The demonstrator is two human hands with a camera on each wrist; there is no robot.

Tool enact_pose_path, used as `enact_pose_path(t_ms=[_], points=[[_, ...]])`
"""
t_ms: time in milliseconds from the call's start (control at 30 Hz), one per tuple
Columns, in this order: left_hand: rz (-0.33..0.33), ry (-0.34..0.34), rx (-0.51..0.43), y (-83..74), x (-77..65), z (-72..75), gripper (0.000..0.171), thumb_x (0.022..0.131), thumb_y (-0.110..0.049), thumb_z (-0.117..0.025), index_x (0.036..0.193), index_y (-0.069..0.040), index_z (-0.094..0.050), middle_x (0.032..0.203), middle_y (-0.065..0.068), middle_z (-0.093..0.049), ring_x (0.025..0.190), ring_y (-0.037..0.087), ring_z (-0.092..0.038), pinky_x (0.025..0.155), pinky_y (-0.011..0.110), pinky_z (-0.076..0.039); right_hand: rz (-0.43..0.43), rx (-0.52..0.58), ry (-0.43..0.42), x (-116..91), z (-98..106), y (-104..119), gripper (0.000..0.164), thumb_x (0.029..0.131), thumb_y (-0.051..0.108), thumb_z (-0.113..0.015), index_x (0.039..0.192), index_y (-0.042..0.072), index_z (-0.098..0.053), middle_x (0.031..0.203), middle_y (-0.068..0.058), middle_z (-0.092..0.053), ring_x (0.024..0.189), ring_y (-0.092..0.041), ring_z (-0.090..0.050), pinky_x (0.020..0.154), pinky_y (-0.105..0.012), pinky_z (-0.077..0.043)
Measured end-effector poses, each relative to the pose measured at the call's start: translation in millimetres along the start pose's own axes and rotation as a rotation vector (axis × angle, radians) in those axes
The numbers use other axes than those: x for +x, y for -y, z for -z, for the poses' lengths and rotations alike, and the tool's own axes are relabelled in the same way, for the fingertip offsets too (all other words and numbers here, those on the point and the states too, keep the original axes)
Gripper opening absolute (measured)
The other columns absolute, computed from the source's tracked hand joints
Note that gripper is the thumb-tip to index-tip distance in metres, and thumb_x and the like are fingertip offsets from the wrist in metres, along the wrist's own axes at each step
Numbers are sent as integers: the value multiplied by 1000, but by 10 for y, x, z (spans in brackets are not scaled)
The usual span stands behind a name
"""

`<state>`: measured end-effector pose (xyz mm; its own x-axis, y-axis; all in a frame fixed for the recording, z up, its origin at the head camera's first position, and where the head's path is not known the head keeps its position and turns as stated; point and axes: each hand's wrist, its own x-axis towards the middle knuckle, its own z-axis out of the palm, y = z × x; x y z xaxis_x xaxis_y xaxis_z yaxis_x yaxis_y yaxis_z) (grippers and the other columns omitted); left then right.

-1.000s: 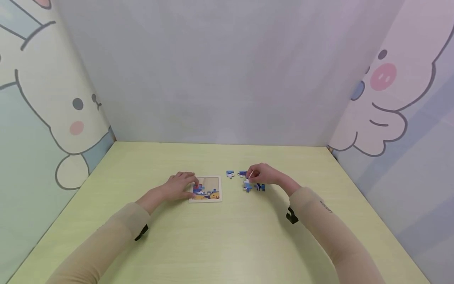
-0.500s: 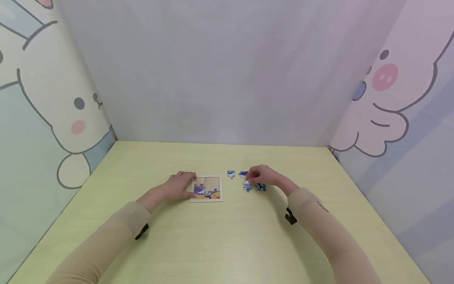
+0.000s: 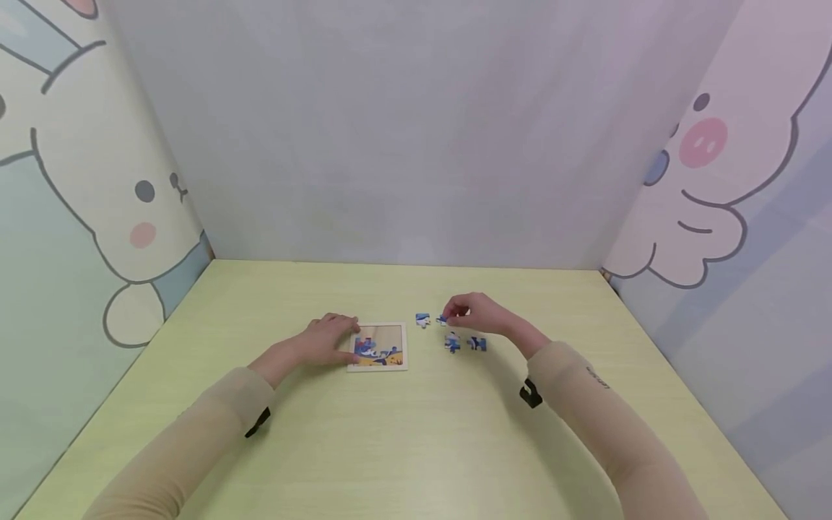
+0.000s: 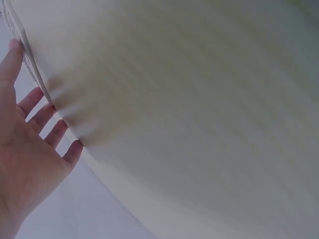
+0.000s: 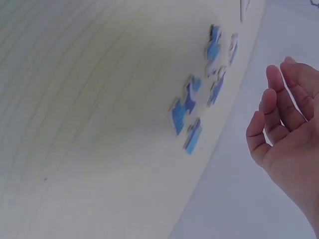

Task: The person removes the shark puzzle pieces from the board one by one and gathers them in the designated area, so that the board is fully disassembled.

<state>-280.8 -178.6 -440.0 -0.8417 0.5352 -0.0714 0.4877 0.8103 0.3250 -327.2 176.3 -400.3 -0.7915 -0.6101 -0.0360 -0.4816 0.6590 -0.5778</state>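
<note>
Several puzzle pieces [image 3: 452, 342] lie near the right hand [image 3: 479, 315], which hovers empty, fingers loosely bent; the left hand [image 3: 323, 340], fingers spread, touches the puzzle tray [image 3: 386, 334].

puzzle board [image 3: 404, 348]: cream-rimmed, blue-yellow-red print | loose pieces [image 3: 452, 343]: blue-and-white | table [image 3: 416, 440]: pale yellow, wood-grained | sleeves [image 3: 188, 433]: beige

Beige-sleeved left arm [image 3: 195, 433] and beige-sleeved right arm [image 3: 604, 426] slant inward, toward far edge of pale yellow-green wood-grained surface [image 3: 390, 448]. Bare left hand [image 3: 323, 341]: fingers spread, thumb apart. Bare right hand [image 3: 479, 315]: fingers loosely bent, thumb near forefinger.
</note>
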Motion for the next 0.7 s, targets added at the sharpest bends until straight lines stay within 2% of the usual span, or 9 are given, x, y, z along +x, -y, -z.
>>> enact_pose_path(t_ms=[300,500,700], points=[[0,10,-19,29,1,-3,67,83,-53,-65,135,-13,-48,148,14,-37,137,38,-28,106,62,-23,83,3,-50,105,-69,354,16,90,16,-64,102,5,-67,86,5,-63,79,-13,-53,70,-27,-47],[5,-10,-25,4,-5,1,69,82,-50,-67,136,-11,-47,147,13,-39,135,38,-29,105,62,-25,93,24,-79,220,-207,540,14,89,16,-66,103,12,-67,90,5,-65,80,-12,-55,70,-25,-48],[1,-28,-25,12,-6,-23,75,82,-48,-68,139,-8,-42,147,16,-37,133,42,-31,102,64,-25,111,33,-69,364,-377,675,26,88,16,-67,112,6,-65,103,-5,-66,88,-16,-57,78,-29,-50]])
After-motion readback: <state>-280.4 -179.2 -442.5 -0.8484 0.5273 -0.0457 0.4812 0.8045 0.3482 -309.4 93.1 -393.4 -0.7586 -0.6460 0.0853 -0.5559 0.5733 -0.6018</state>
